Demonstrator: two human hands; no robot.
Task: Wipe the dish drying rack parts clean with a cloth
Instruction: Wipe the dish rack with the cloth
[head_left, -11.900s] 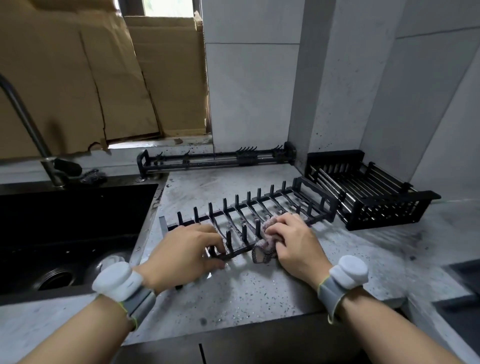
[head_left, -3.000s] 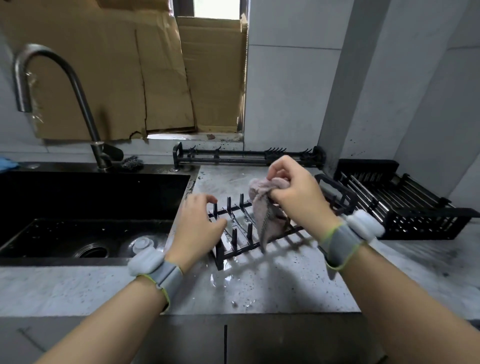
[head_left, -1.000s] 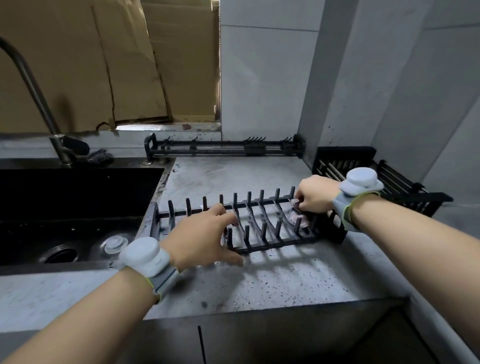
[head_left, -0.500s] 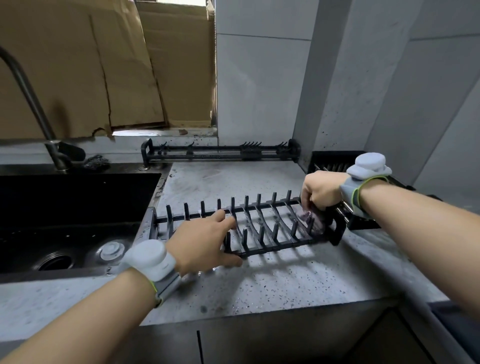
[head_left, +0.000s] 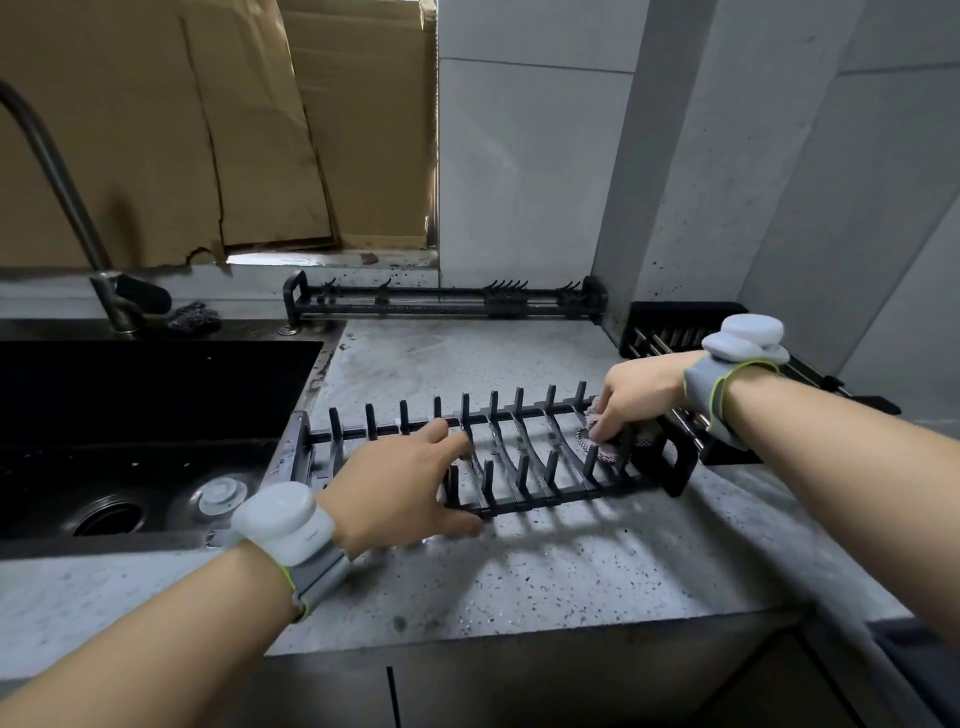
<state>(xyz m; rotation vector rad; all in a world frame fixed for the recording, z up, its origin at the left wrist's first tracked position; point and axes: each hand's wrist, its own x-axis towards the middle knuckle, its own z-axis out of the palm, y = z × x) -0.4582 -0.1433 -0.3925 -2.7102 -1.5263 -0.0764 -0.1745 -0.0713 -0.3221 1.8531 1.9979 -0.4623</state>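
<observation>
Speckled grey surface (head_left: 545, 566) by the sink carries the plate rack (head_left: 519, 457), near its front edge. L hand (head_left: 410, 483) grips rack's front rail; r hand (head_left: 631, 397) pinches cloth (head_left: 605, 447) w/ fingers closed, at rack's right end.

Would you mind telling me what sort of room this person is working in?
It looks like a home kitchen. A black sink with a faucet is set into a speckled stone countertop, and a black dish rack lies on it beside tiled walls.
</observation>
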